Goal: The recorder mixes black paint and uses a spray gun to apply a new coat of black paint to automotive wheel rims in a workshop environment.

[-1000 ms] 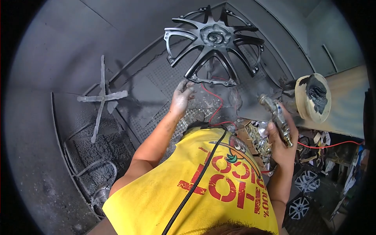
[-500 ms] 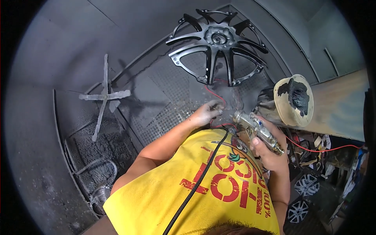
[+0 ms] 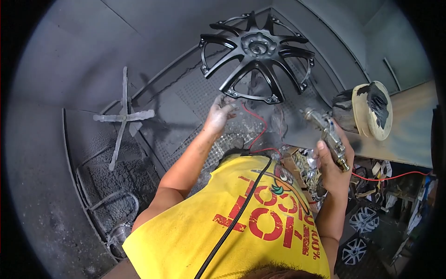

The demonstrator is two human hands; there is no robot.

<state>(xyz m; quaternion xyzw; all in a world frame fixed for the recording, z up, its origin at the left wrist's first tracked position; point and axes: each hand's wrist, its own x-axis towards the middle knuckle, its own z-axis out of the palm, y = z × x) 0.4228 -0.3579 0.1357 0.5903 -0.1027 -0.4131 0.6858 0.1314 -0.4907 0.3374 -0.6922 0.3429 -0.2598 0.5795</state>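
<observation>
A black, glossy alloy wheel face point(image 3: 257, 45) with open spokes sits raised at the far middle, its support mostly hidden under it. My left hand point(image 3: 218, 117), dusty with grey, reaches just below its near left spoke end; the fingers are loosely bent and apart, holding nothing I can see. Whether the fingertips touch the wheel I cannot tell. In my right hand point(image 3: 335, 168) is a metal spray gun point(image 3: 326, 131), nose toward the wheel but apart from it. A cream cup point(image 3: 372, 110) smeared with black paint is at the gun's far right side.
A grey-crusted cross-shaped stand point(image 3: 124, 115) rises at the left. A red hose point(image 3: 390, 178) runs off right, and a red line point(image 3: 260, 122) lies below the wheel. Booth walls close in behind. Two silver wheels point(image 3: 364, 219) lie at lower right among clutter.
The wheel has turned, so its spokes sit at other angles. My left hand has moved up to the wheel's near edge. My right hand has carried the spray gun rightward, tilting the cup.
</observation>
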